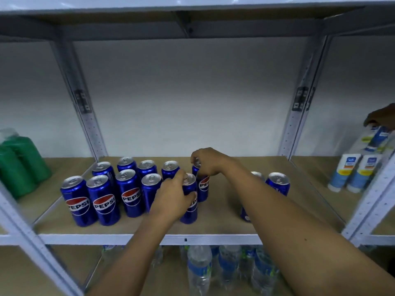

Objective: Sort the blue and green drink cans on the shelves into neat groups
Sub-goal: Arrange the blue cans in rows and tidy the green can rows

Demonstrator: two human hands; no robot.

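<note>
Gripping a blue can [189,199] near the middle of the shelf [149,228], the left hand [173,195] has its fingers and thumb curled round the can's upper half. Just behind it, the right hand [208,162] pinches the top of a second blue can [202,184], fingertips bent over its rim. Both cans stand upright and touch or nearly touch each other.

To their left, eight more blue cans [102,199] stand upright in a tight group of two rows, four toward the front edge and four behind, reaching close to the shelf's left edge. The held cans sit at the right end of this group. Well apart, toward the right edge, a few other blue cans [277,184] stand partly hidden behind the right forearm.

On the neighbouring shelf to the left, blurred green cans [19,165] are packed together. On the right-hand shelf stand white and blue tubes [354,174], and another person's hand [382,118] rests on packaged goods at the picture's edge. Water bottles [199,270] fill the shelf below.
</note>
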